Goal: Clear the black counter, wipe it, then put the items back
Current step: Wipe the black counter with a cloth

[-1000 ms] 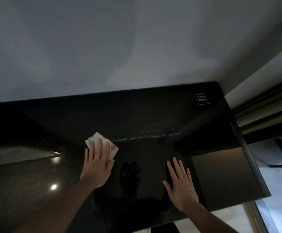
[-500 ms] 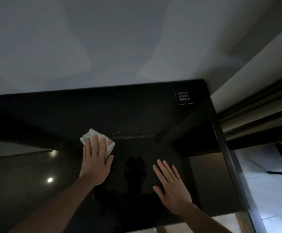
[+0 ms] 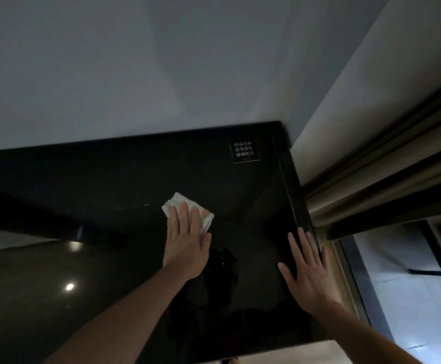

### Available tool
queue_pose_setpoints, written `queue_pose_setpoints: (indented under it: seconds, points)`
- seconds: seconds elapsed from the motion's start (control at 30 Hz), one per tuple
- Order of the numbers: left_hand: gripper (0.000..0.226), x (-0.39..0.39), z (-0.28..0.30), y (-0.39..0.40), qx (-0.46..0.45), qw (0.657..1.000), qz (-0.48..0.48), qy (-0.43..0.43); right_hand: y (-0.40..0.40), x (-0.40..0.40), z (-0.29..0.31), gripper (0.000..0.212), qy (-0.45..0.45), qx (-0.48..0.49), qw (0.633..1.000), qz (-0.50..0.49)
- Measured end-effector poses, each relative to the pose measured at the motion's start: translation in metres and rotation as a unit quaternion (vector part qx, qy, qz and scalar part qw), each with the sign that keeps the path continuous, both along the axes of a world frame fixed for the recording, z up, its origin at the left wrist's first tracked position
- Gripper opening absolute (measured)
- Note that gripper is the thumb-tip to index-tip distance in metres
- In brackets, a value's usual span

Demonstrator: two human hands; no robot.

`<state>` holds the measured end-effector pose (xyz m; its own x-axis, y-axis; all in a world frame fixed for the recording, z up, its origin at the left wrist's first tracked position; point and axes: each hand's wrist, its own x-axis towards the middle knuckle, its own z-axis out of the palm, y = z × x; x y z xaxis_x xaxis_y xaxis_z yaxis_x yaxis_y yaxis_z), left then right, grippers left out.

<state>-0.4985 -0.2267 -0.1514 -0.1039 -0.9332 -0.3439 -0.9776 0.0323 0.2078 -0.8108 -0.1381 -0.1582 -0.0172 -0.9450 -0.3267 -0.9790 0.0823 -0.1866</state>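
Observation:
The glossy black counter (image 3: pixel 124 177) fills the middle of the head view, with a wall behind it. A folded white cloth (image 3: pixel 177 203) lies on it near the centre, and my left hand (image 3: pixel 186 241) presses flat on the cloth with straight fingers. My right hand (image 3: pixel 307 269) rests flat on the counter at its right edge, fingers spread and holding nothing. No other items stand on the visible counter surface.
A small black label with white text (image 3: pixel 245 151) is stuck near the counter's back right corner. Curtains (image 3: pixel 387 177) hang just right of the counter. A pale floor (image 3: pixel 419 298) shows at the lower right. A ceiling light reflects at the left (image 3: pixel 69 286).
My left hand has slid the cloth rightward across the counter, toward the right side. My right hand has shifted right to the counter's edge. The camera view has swung right.

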Motion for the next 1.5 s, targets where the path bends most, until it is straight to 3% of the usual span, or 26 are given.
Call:
queue_pose_setpoints:
  seconds: [0.13, 0.27, 0.3, 0.47, 0.57, 0.7, 0.83, 1.03, 1.23, 1.33, 1.43, 1.5]
  points:
    - [0.073, -0.073, 0.002, -0.02, 0.012, 0.996, -0.083, 0.019, 0.004, 0.004, -0.001, 0.08, -0.013, 0.008, 1.0, -0.025]
    - [0.066, -0.146, 0.016, -0.057, -0.002, 0.962, -0.27, 0.032, 0.006, 0.0, 0.003, 0.087, -0.083, -0.005, 0.993, -0.09]
    - [0.067, -0.16, 0.023, -0.062, 0.002, 0.962, -0.272, 0.034, 0.009, -0.002, 0.002, 0.09, -0.1, -0.007, 0.989, -0.11]
    - [0.069, -0.173, 0.036, -0.053, -0.058, 0.975, -0.214, 0.02, 0.023, -0.017, 0.005, 0.096, -0.136, 0.068, 0.965, -0.212]
    - [0.059, -0.136, 0.029, -0.049, -0.058, 0.985, -0.156, 0.044, 0.028, -0.022, 0.006, 0.097, -0.152, 0.077, 0.962, -0.215]
    - [0.058, -0.076, 0.012, -0.05, -0.075, 0.992, -0.103, 0.003, 0.032, -0.021, 0.007, 0.098, -0.161, 0.065, 0.961, -0.216]
    - [0.059, -0.083, 0.001, -0.049, -0.069, 0.996, -0.063, -0.014, 0.032, -0.021, 0.006, 0.095, -0.156, 0.057, 0.963, -0.214]
    - [0.04, -0.187, 0.011, -0.053, -0.087, 0.992, -0.013, 0.09, 0.034, -0.022, 0.001, 0.093, -0.163, 0.037, 0.964, -0.208]
    - [0.027, -0.315, 0.06, -0.05, -0.003, 0.946, 0.02, 0.323, 0.032, -0.027, 0.0, 0.095, -0.184, 0.075, 0.959, -0.2]
    - [0.03, -0.321, 0.08, -0.055, -0.042, 0.93, 0.016, 0.366, 0.028, -0.034, 0.005, 0.101, -0.195, 0.091, 0.957, -0.196]
    - [0.034, -0.283, 0.086, -0.069, -0.127, 0.933, 0.019, 0.335, 0.019, -0.043, 0.006, 0.105, -0.2, 0.09, 0.955, -0.201]
    - [0.037, -0.243, 0.077, -0.077, -0.137, 0.939, 0.017, 0.315, 0.012, -0.046, 0.008, 0.107, -0.208, 0.101, 0.952, -0.202]
